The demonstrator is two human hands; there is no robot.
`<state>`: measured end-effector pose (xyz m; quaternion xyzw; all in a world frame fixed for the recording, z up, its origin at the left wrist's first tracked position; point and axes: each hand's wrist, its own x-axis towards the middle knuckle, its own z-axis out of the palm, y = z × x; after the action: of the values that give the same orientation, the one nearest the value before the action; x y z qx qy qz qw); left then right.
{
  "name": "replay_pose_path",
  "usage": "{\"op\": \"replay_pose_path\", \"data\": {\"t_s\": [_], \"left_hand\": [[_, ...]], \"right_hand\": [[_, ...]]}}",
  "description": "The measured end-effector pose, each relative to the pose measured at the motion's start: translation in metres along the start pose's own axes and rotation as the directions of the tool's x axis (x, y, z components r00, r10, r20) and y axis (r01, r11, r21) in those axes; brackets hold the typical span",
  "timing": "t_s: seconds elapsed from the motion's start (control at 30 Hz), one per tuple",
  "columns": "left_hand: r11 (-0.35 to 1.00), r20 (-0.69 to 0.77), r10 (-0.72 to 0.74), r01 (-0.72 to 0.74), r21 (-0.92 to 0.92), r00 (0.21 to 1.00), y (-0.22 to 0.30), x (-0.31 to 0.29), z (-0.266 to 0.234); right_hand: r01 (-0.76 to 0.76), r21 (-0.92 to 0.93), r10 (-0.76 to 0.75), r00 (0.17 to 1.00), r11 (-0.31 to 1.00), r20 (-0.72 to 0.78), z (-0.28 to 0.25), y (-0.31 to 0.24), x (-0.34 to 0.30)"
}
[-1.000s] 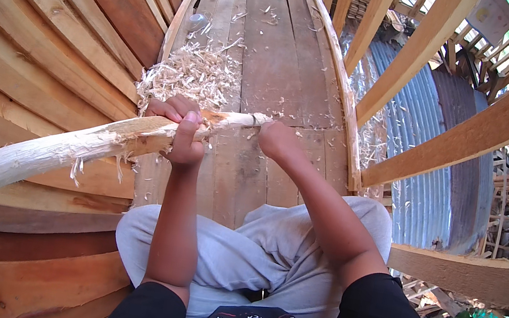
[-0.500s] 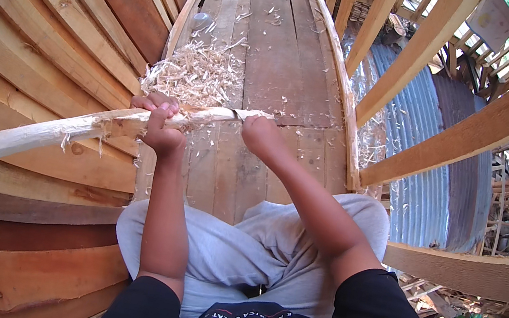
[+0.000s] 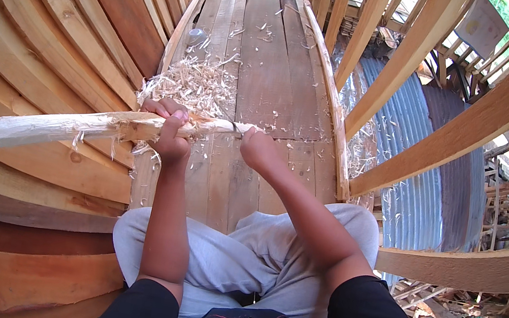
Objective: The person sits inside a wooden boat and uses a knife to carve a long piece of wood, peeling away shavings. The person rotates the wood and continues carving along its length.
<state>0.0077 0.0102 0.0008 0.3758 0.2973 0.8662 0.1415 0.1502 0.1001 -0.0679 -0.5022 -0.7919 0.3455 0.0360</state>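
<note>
A long pale, bark-stripped wooden pole (image 3: 35, 130) lies crosswise in front of me, its left end reaching the picture's rim. Ragged fibres hang from its underside. My left hand (image 3: 171, 131) is closed around the pole near its thinner right end. Just beyond, a knife (image 3: 235, 126) with a thin dark blade touches the pole. My right hand (image 3: 261, 150) is closed at the blade's right side, its fingers hiding most of the handle. Both forearms reach forward over my crossed legs in grey trousers (image 3: 205, 246).
Pale shavings (image 3: 192, 85) are heaped on the plank floor (image 3: 269, 73) beyond the pole. A small round clear object (image 3: 197, 36) sits farther off. Upright boards (image 3: 69, 10) wall the left side. On the right stand wooden railing posts (image 3: 407, 63), with corrugated metal sheets (image 3: 403, 165) below.
The pole's left part now sits higher in the picture and its right end lower, so it lies flatter. My hands have come slightly closer together; the view has shifted a little.
</note>
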Motion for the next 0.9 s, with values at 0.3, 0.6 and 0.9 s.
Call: {"op": "replay_pose_path", "data": {"t_s": [0.3, 0.6, 0.9], "left_hand": [[1.0, 0.001, -0.008, 0.008, 0.002, 1.0, 0.001, 0.004, -0.002], [0.994, 0.065, 0.049, -0.055, 0.097, 0.997, -0.002, -0.006, 0.005], [0.992, 0.03, 0.04, -0.044, 0.121, 0.999, -0.007, -0.006, 0.012]], "right_hand": [[-0.161, 0.44, -0.018, 0.926, 0.884, 0.377, -0.018, 0.0, 0.002], [0.024, 0.167, -0.003, 0.992, 0.986, -0.127, 0.006, -0.001, 0.005], [-0.017, 0.186, 0.034, 0.995, 0.982, -0.089, -0.01, -0.015, -0.007]]}}
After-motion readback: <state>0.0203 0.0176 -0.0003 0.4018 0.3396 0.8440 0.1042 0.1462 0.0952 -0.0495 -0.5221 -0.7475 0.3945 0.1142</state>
